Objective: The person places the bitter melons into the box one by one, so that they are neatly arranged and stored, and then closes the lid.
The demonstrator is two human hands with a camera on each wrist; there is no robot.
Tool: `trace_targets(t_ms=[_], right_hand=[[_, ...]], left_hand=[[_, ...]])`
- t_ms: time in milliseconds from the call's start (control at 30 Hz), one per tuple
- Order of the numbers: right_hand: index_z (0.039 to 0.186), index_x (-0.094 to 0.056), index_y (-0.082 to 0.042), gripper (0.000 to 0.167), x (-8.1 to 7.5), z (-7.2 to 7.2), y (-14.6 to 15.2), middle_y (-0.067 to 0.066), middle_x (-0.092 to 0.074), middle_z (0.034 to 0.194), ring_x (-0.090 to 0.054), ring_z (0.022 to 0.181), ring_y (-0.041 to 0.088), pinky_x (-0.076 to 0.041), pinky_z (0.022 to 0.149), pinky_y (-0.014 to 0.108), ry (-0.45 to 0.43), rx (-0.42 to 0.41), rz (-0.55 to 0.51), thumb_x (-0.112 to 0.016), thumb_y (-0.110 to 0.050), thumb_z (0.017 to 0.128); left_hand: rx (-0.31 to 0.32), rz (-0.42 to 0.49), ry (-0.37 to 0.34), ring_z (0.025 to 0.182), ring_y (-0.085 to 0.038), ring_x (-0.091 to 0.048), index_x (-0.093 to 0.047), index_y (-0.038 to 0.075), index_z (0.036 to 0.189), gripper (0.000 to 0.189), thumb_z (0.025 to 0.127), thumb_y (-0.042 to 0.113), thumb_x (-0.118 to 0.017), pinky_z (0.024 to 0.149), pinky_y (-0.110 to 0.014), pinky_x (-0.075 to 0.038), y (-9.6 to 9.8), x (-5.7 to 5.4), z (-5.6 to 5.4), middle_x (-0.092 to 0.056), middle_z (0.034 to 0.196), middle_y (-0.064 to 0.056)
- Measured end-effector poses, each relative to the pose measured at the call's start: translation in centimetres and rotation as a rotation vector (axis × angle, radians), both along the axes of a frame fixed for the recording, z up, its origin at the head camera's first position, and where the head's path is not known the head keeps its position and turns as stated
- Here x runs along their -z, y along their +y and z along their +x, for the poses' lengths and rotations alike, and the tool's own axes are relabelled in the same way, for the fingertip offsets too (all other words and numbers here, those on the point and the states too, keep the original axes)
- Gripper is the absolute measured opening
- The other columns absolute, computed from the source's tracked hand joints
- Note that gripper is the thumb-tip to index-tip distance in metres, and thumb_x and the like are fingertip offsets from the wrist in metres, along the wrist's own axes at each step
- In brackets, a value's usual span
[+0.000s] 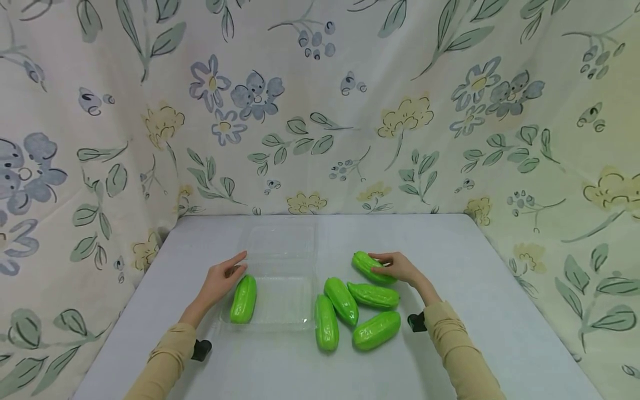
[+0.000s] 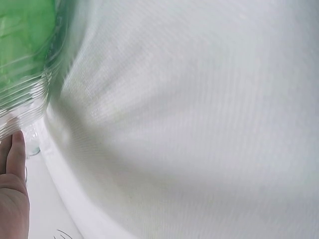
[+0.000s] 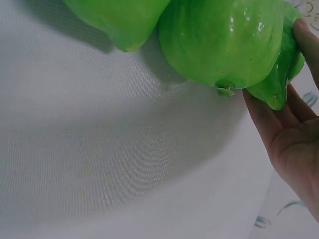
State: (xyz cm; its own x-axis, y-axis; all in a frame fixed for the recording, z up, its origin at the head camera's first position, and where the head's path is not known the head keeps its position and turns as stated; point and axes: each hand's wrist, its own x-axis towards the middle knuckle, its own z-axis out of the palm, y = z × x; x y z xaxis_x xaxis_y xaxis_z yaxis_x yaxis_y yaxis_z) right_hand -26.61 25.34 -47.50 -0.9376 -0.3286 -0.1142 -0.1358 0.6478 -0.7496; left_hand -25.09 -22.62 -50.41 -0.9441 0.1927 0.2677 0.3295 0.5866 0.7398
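Observation:
My right hand (image 1: 400, 268) grips a green bitter melon (image 1: 366, 265) at the back of the group, thumb on the near side and fingers on the far side. In the right wrist view, the thumb and fingers (image 3: 261, 117) lie either side of this melon (image 3: 271, 94), partly hidden by a nearer one. My left hand (image 1: 220, 280) is at the left side of a clear plastic clamshell box (image 1: 285, 300), fingers fairly straight. Its fingertips are right at the box's ridged wall (image 2: 25, 97) in the left wrist view. One bitter melon (image 1: 243, 300) lies lengthwise along the box's left side.
The box's transparent lid (image 1: 282, 239) lies folded back behind it. Right of the box, several more bitter melons (image 1: 373, 295) lie loosely grouped, one (image 1: 327, 323) against its right edge. A white cloth covers the table (image 1: 440, 239); a floral curtain (image 1: 320, 166) hangs behind.

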Motion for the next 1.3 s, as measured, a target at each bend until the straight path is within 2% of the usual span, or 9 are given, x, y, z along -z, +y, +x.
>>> trace_targets(t_ms=[233,500,733,833,1033,1300], right_hand=[[0.134,-0.055,-0.011,0.048,0.4,0.0,0.0,0.023,-0.054,0.134,-0.055,0.117,0.038,-0.052,0.084,0.039,-0.013,0.031,-0.004,-0.066,-0.026,0.090],[0.135,-0.054,-0.010,0.048,0.3,-0.3,0.0,0.025,-0.054,0.132,-0.053,0.119,0.041,-0.052,0.083,0.039,-0.020,0.035,0.000,-0.065,-0.026,0.091],[0.138,-0.051,-0.010,0.051,0.2,-0.5,-0.2,0.024,-0.049,0.139,-0.049,0.125,0.041,-0.049,0.092,0.047,-0.033,0.076,-0.022,-0.064,-0.027,0.092],[0.139,-0.049,-0.011,0.053,0.2,-0.5,-0.4,0.024,-0.046,0.141,-0.047,0.127,0.041,-0.047,0.096,0.049,-0.055,0.112,-0.045,-0.064,-0.029,0.091],[0.141,-0.047,-0.011,0.056,-0.5,-0.5,-0.9,0.028,-0.044,0.141,-0.043,0.130,0.042,-0.045,0.098,0.050,-0.106,0.195,-0.094,-0.064,-0.030,0.092],[0.142,-0.044,-0.010,0.057,-1.8,-0.2,-2.2,0.029,-0.045,0.139,-0.052,0.123,0.038,-0.051,0.090,0.043,-0.183,0.311,-0.245,-0.063,-0.028,0.092]], left_hand=[[-0.003,-0.004,-0.006,0.108,-0.027,-0.065,-0.051,0.009,0.137,0.045,0.097,0.028,-0.056,0.088,-0.044,-0.051,0.0,0.1,0.0,-0.056,0.135,-0.012],[-0.002,0.002,-0.009,0.109,-0.028,-0.065,-0.051,0.007,0.137,0.046,0.097,0.029,-0.056,0.089,-0.043,-0.051,0.0,0.2,-0.1,-0.055,0.136,-0.011],[-0.001,0.010,-0.003,0.107,-0.028,-0.065,-0.051,0.006,0.136,0.045,0.097,0.026,-0.056,0.088,-0.042,-0.052,-0.1,0.0,-0.1,-0.057,0.135,-0.012],[-0.006,0.003,-0.004,0.108,-0.026,-0.065,-0.051,0.007,0.136,0.045,0.097,0.027,-0.056,0.087,-0.038,-0.052,-0.1,0.1,-0.1,-0.057,0.135,-0.011],[-0.017,0.003,0.007,0.104,-0.028,-0.066,-0.053,0.008,0.135,0.043,0.096,0.025,-0.057,0.079,-0.021,-0.051,0.0,0.2,0.0,-0.059,0.131,-0.013],[-0.027,-0.005,-0.011,0.103,-0.025,-0.066,-0.052,0.010,0.136,0.043,0.096,0.026,-0.057,0.077,-0.021,-0.050,0.0,0.0,0.0,-0.059,0.131,-0.012]])
